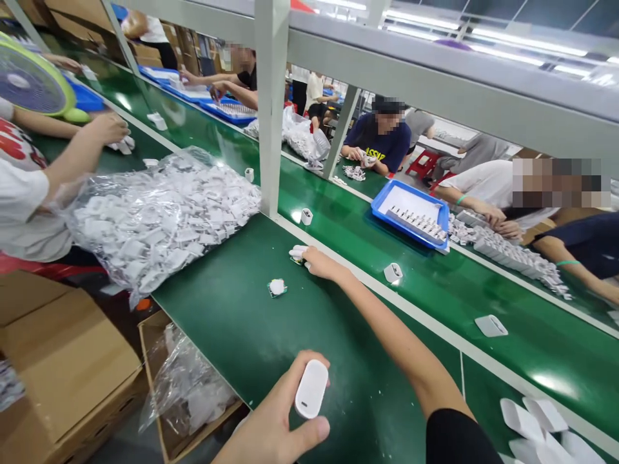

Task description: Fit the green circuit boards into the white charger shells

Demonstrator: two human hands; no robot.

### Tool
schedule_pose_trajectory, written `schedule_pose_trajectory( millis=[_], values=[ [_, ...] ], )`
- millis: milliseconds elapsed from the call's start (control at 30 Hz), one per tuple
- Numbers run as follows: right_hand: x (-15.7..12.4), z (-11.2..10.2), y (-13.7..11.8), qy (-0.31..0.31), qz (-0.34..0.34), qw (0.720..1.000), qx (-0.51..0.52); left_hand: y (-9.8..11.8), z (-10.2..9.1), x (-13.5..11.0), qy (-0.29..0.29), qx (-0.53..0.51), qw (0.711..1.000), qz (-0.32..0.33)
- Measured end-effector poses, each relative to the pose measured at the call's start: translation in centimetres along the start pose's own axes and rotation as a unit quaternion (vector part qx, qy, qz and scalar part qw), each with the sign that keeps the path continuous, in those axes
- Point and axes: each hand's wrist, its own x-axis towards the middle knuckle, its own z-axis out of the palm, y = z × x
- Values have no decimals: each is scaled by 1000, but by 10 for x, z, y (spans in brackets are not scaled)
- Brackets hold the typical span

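My left hand (285, 409) is in the lower middle, its fingers and thumb around a white oval plastic casing (312, 388). The casing's closed end, with a small dark slot, faces up. My right hand (316, 262) stretches to the bench's far edge, white covers on its fingertips. Those fingers are closed on a small circuit board (296, 260), mostly hidden beneath them. Between my hands, a second green board (277, 288) with a round white part lies on the green bench top (232, 309).
A large clear bag of white parts (169, 216) lies at left. Casings (393, 273) stand on the green belt (435, 283); more casings (532, 422) lie lower right. A grey post (269, 116) rises at the bench's edge. Co-workers sit opposite, near a blue tray (380, 216).
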Motion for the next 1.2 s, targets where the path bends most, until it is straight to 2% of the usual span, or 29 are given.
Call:
schedule_pose_trajectory(
  millis=[100,233,333,400,500,633,700,800,900,967,1000,1133,1200],
  values=[
    [-16,4,-1,-31,57,997,-51,-1,1,-3,-16,-64,997,30],
    [-66,8,-1,-60,139,985,-77,-6,8,0,-39,-74,994,69],
    [-96,12,-1,-61,154,984,-60,-6,7,0,-47,-38,997,48],
    [-106,16,-1,-57,144,987,-32,-4,5,1,-52,-19,998,12],
    [-109,23,-1,-34,138,989,30,1,4,3,-16,0,1000,1],
    [-130,33,-7,33,157,974,159,8,13,6,53,42,994,80],
    [-160,35,-18,77,164,953,244,12,20,6,58,44,989,128],
    [-223,30,-48,150,171,906,358,18,34,6,37,46,982,180],
    [-287,21,-88,284,142,824,469,23,51,8,0,55,979,198],
    [-319,18,-114,397,111,763,497,25,65,11,-28,62,978,198],
    [-331,18,-126,442,101,745,489,26,72,12,-40,67,977,197],
    [-352,21,-161,540,95,735,398,33,96,12,-77,88,974,195],
    [-355,21,-171,545,118,715,420,38,105,10,-83,100,971,200]
  ],
)
